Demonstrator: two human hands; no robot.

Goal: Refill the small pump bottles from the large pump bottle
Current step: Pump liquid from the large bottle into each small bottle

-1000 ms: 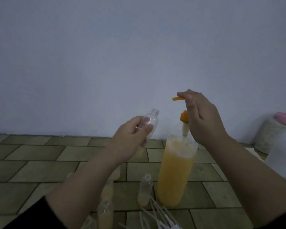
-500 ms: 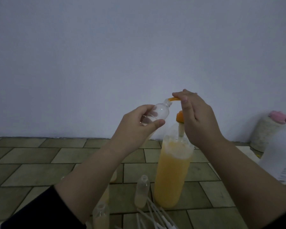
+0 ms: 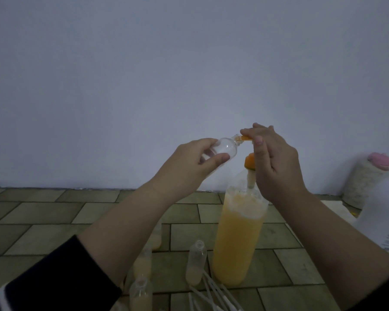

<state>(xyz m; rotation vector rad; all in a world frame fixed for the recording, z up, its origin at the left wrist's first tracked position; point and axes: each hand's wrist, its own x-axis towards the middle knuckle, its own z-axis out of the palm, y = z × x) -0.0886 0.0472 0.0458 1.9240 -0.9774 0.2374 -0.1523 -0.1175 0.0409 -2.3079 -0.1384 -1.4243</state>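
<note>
A tall clear pump bottle full of orange liquid stands on the tiled floor. Its orange pump head is raised, and the spout points left. My right hand rests on top of the pump head, fingers laid over it. My left hand grips a small clear bottle, tilted, with its open neck right at the spout tip. The small bottle looks empty.
Several small open bottles with a little pale liquid stand on the floor in front of the large bottle, beside loose white pump tubes. At the right are a white container and a cloth-wrapped roll against the wall.
My left hand has lifted the small bottle up and right, from apart from the pump until its neck meets the spout. My right hand has stayed on the pump head.
</note>
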